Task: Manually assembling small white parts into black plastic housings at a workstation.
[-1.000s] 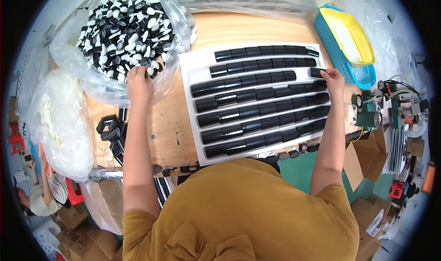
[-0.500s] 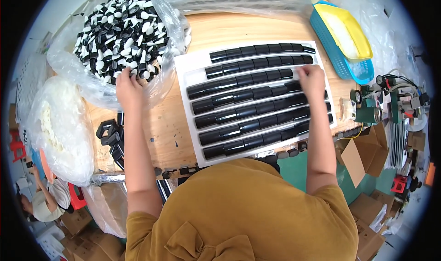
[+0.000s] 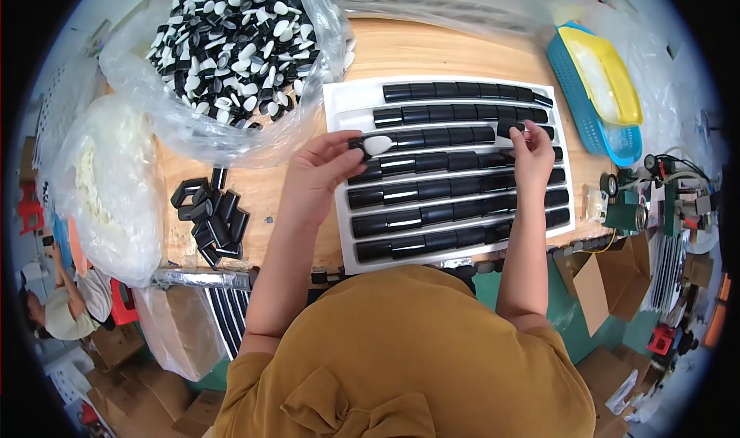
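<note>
My left hand [image 3: 320,164] is closed in a pinch on a small oval piece [image 3: 376,145], white on its face and black behind, over the left end of the third row. A short black block [image 3: 509,126] is pinched between the fingers of my right hand [image 3: 532,154], above the gap at the right of that same row. Under both hands lies a white tray [image 3: 352,99] with several grooves, filled with rows of glossy black blocks [image 3: 443,138]. The two held pieces are apart from each other.
A clear plastic bag [image 3: 304,118] of black and white oval pieces [image 3: 239,60] stands at the far left. Loose black blocks [image 3: 220,222] lie nearer. At far right are blue [image 3: 574,102] and yellow [image 3: 632,110] baskets; green equipment [image 3: 620,214] stands beyond the tray's right side.
My left hand has come from the bag over to the tray with an oval piece. In my right hand a black block now shows above the tray. The view has shifted slightly.
</note>
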Tool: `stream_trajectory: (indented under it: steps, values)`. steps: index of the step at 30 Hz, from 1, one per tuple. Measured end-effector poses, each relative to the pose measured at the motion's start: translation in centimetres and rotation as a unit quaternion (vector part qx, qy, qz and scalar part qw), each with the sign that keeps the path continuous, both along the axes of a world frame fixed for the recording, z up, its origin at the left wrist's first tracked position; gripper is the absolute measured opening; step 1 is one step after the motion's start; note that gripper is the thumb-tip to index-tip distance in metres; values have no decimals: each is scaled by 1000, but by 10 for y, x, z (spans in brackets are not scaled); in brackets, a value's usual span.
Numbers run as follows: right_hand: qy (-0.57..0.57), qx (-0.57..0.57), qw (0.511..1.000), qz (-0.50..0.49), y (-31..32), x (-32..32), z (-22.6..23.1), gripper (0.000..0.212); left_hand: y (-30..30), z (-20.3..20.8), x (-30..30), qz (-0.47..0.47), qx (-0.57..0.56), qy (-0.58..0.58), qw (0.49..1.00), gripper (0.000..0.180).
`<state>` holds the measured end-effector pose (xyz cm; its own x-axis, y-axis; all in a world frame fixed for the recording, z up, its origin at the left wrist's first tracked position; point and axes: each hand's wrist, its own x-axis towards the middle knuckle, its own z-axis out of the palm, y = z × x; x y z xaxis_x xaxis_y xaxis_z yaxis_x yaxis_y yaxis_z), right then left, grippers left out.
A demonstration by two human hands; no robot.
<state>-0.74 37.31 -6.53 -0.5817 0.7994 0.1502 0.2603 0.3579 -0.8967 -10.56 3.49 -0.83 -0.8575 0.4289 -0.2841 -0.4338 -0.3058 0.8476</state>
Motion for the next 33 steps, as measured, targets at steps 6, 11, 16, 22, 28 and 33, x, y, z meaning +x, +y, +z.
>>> stream_trajectory:
  steps: [6, 11, 16, 22, 28, 33]
  values:
    - [69, -244, 927, 275, -104, 0, 78, 22, 10, 0, 14, -47, 17, 19, 999, 31]
    - [62, -265, 902, 334, -124, -1, 91, 24, 10, 11, 19, -49, -22, 80, 995, 32]
    - [66, -277, 883, 373, -133, -1, 92, 25, 11, 22, 26, -73, -6, 75, 994, 31]
    - [43, -287, 881, 374, -135, 3, 100, 26, 7, 27, 26, -86, -9, 100, 991, 28]
    - [62, -272, 881, 381, -136, 6, 98, 28, 9, 29, 29, -92, -16, 118, 989, 28]
    - [60, -242, 883, 397, -130, 1, 104, 28, 11, 35, 27, -87, -9, 131, 988, 25]
